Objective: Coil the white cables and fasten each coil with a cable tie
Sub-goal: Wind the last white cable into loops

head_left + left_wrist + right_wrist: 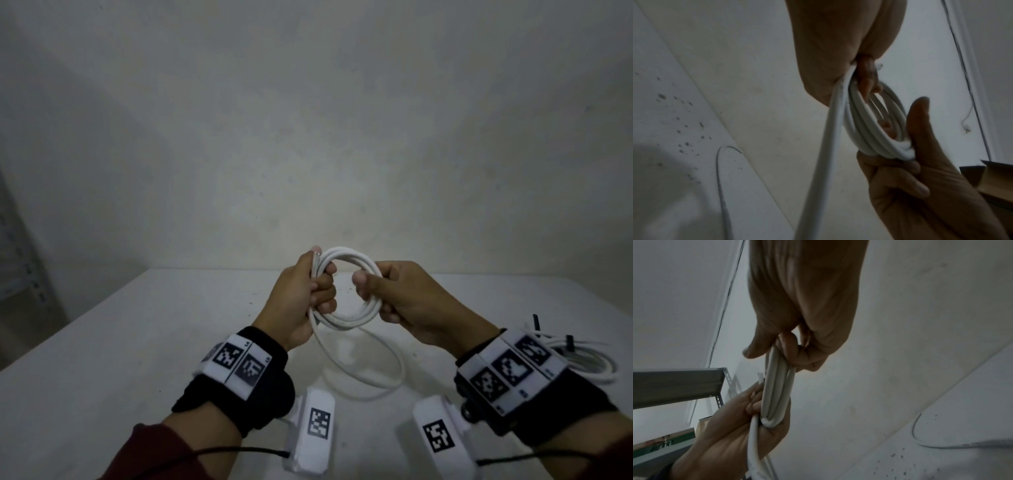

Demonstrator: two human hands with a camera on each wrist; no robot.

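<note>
A white cable coil (346,262) of several turns is held upright above the white table (137,342). My left hand (318,287) grips the coil's left side, fingers curled through the ring, and a cable end sticks up by the thumb. My right hand (373,291) grips the right side, thumb on top. A loose tail (380,380) of the same cable hangs from the left hand in a loop on the table. In the left wrist view the coil (869,123) runs between the left hand (865,84) and right hand (920,162). The right wrist view has the coil (777,386) edge-on.
A bundle of white cables (589,359) with black cable ties (536,322) lies on the table at the right, behind my right wrist. A metal shelf (674,382) stands to the left and a cardboard box (992,178) to the right. A wall closes off the table's far edge.
</note>
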